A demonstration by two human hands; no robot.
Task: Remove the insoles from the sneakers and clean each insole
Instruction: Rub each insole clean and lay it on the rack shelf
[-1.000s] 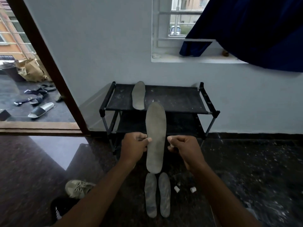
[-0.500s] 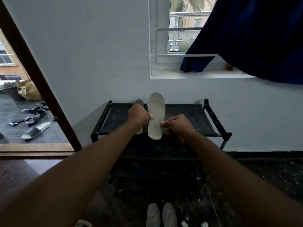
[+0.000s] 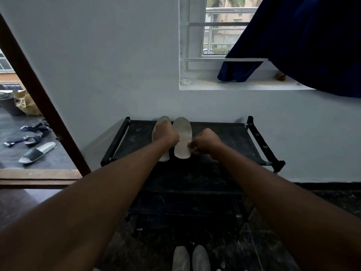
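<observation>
A pale insole [image 3: 182,137] is pinched at both edges by the left hand [image 3: 166,134] and the right hand [image 3: 205,141] on the top shelf of the black shoe rack [image 3: 234,137], just beside a second insole [image 3: 163,122]; two more insoles [image 3: 191,258] are seen on the floor

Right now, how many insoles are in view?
4. Two on the rack's top shelf: the held insole between left hand and right hand, the shelf insole beside it. Floor insoles at the bottom edge. Others may be out of frame.
</observation>
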